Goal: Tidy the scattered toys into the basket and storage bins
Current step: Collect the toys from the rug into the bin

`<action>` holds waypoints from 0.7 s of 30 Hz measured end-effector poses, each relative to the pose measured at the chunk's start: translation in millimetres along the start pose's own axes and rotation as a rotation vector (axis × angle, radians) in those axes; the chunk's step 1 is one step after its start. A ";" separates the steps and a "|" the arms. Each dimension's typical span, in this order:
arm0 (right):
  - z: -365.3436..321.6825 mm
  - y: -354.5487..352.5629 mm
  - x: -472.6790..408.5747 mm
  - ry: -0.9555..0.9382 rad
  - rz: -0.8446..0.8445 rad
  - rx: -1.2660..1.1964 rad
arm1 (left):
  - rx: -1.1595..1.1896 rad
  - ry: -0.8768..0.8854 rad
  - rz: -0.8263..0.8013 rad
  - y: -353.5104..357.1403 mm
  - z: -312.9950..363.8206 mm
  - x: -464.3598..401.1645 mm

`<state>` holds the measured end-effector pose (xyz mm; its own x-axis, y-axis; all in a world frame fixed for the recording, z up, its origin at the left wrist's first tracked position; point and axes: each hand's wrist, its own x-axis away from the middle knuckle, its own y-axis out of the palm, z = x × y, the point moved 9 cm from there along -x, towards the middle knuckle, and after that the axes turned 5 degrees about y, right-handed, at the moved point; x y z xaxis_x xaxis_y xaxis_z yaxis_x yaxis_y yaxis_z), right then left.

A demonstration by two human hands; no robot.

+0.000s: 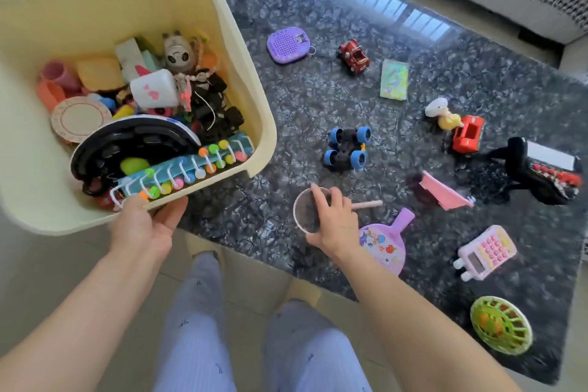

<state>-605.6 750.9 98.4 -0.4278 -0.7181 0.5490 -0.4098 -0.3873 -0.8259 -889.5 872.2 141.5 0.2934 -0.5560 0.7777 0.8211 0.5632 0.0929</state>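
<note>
From the head camera, I watched the left hand point(144, 226) grip the cream bin point(47, 200) by its near rim, steadying it beside the dark table point(302, 99), while the right hand point(331, 219) clasped a small hoop-framed sieve toy point(305, 216) lying on the table's near edge, apparently bound for the bin.

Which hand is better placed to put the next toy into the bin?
Right. The right hand already grips the small round sieve on the dark table, while the left hand holds the cream bin by its rim.
</note>
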 end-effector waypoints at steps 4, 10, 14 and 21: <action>17.6 -60.8 16.1 0.011 0.278 -0.426 | 0.036 -0.007 0.053 -1.7 -29.4 27.4; -60.4 -177.5 61.7 -0.426 0.564 -0.623 | 0.102 -0.052 0.077 5.6 -69.5 65.7; -157.7 -192.7 61.2 -0.645 0.438 -0.522 | 0.121 -0.036 0.075 1.7 -66.6 71.1; -215.6 -176.8 32.7 -0.622 0.321 -0.427 | 0.164 -0.076 0.150 -9.6 -64.0 59.0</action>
<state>-720.9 920.6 290.0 -0.1029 -0.9945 0.0190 -0.6685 0.0550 -0.7417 -848.8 794.8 146.8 0.3636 -0.4143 0.8344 0.6788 0.7312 0.0672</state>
